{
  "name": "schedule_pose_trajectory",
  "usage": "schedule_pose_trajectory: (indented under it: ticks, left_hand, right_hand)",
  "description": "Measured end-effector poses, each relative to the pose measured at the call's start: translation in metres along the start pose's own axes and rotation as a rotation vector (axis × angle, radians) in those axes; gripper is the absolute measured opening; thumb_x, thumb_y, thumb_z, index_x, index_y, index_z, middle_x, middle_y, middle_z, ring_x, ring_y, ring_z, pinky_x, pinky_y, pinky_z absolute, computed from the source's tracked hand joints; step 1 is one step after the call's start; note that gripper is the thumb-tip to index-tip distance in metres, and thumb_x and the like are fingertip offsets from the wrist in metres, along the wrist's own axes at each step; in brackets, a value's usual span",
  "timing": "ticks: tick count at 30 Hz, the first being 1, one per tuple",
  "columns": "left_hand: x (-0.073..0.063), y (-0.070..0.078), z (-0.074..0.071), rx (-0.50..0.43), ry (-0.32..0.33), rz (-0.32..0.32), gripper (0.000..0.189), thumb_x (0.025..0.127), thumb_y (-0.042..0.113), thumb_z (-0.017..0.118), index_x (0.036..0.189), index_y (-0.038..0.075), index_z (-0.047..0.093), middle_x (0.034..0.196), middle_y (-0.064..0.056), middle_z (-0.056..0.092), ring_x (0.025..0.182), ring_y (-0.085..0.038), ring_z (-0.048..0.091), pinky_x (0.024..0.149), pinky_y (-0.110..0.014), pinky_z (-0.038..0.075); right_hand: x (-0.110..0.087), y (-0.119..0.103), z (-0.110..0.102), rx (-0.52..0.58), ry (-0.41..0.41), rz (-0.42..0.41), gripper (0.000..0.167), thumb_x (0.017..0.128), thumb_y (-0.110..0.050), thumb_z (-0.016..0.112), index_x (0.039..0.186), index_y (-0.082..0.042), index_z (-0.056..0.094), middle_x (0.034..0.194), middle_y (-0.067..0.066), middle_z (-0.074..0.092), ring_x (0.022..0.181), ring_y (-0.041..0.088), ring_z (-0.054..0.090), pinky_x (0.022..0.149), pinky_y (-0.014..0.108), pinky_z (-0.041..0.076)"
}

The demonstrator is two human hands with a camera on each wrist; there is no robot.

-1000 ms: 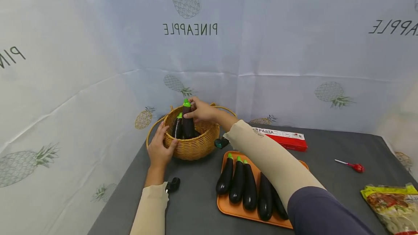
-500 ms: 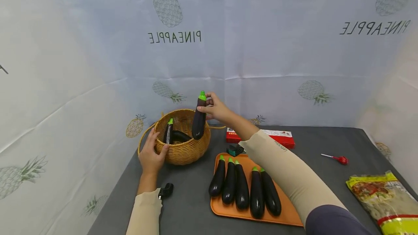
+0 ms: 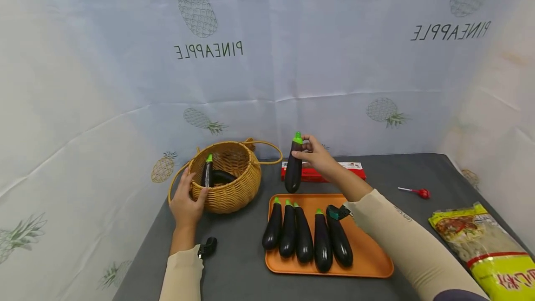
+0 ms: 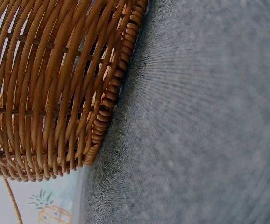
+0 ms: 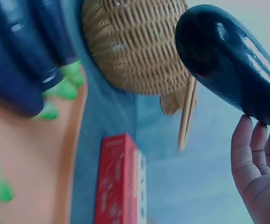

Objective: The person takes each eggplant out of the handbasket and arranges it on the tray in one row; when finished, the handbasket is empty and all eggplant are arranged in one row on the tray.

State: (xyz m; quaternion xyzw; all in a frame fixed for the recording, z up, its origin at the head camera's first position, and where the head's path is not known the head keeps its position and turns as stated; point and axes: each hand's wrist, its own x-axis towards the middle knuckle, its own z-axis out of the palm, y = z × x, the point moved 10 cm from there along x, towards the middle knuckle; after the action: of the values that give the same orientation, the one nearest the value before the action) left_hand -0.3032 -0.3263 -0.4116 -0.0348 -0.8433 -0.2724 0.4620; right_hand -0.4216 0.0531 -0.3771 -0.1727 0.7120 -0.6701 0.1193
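Right hand [image 3: 315, 154] gripping glossy dark-purple eggplant with green cap [image 3: 294, 168], held near-upright off far edge of orange rectangular tray [image 3: 368, 257], partly blocking red-and-white carton [image 3: 313, 175]. Left hand [image 3: 187, 203] spread against round tan wicker basket [image 3: 236, 194]; eggplant inside [image 3: 223, 177] half hidden by rim. Wrist camera [image 3: 337, 212] covers one tray eggplant's cap. Yellow-and-clear plastic bag [image 3: 480, 240] cut off, table's right side.

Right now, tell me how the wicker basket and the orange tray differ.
Shape: the basket is round and deep, while the tray is shallow and roughly rectangular. Surface: the basket is woven and yellowish brown, while the tray looks smooth and orange. Contents: two eggplants show inside the basket, while five eggplants lie on the tray. Both stand on the dark table.
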Motion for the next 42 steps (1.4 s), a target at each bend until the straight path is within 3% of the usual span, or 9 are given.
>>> schedule_pose_trajectory:
  ticks: [4,13,18,25,34,42]
  left_hand:
    - [-0.001,-0.002,0.001,-0.002,-0.004,-0.013,0.076,0.087,0.071,0.047,0.131,0.011,0.061,0.147,0.003,0.047,0.112,-0.037,0.059,0.06,-0.056,0.041]
    - [0.0,-0.003,0.004,-0.001,0.006,-0.008,0.074,0.088,0.071,0.046,0.13,0.011,0.061,0.145,-0.002,0.049,0.109,-0.039,0.06,0.057,-0.055,0.04]
    - [0.0,-0.001,0.003,0.008,0.003,-0.002,0.075,0.088,0.07,0.047,0.129,0.01,0.061,0.145,-0.001,0.049,0.108,-0.039,0.06,0.054,-0.054,0.04]
    - [0.001,-0.001,0.004,0.014,0.006,0.005,0.077,0.088,0.072,0.045,0.129,0.009,0.062,0.147,0.003,0.047,0.095,-0.041,0.062,0.048,-0.051,0.036]
    - [0.002,-0.003,0.005,0.014,0.014,-0.005,0.076,0.088,0.072,0.045,0.129,0.011,0.062,0.146,0.0,0.048,0.107,-0.04,0.06,0.055,-0.055,0.04]
    - [0.002,-0.003,0.005,0.009,0.002,-0.013,0.074,0.088,0.071,0.046,0.131,0.013,0.061,0.147,0.002,0.047,0.113,-0.038,0.058,0.06,-0.056,0.041]
  right_hand:
    - [-0.022,0.013,-0.023,-0.032,0.048,0.014,0.059,0.094,-0.022,0.067,0.14,-0.011,0.032,0.126,0.021,0.049,0.112,0.036,0.056,0.087,0.051,0.049]
    - [-0.073,0.035,-0.07,-0.112,0.126,0.039,0.067,0.094,-0.029,0.067,0.144,-0.008,0.029,0.126,0.023,0.047,0.111,0.037,0.056,0.085,0.052,0.05]
    - [-0.093,0.05,-0.087,-0.145,0.143,0.076,0.068,0.094,-0.027,0.068,0.145,-0.007,0.027,0.127,0.025,0.046,0.107,0.037,0.057,0.083,0.05,0.052]
    - [-0.123,0.07,-0.104,-0.186,0.143,0.127,0.069,0.094,-0.027,0.067,0.144,-0.003,0.026,0.124,0.025,0.045,0.103,0.033,0.058,0.081,0.045,0.053]
    - [-0.142,0.104,-0.103,-0.247,0.093,0.231,0.069,0.092,-0.031,0.069,0.14,-0.003,0.028,0.127,0.024,0.044,0.105,0.035,0.056,0.083,0.045,0.052]
    - [-0.151,0.117,-0.094,-0.317,0.069,0.307,0.071,0.091,-0.035,0.07,0.14,-0.001,0.03,0.122,0.022,0.045,0.104,0.033,0.053,0.08,0.04,0.049]
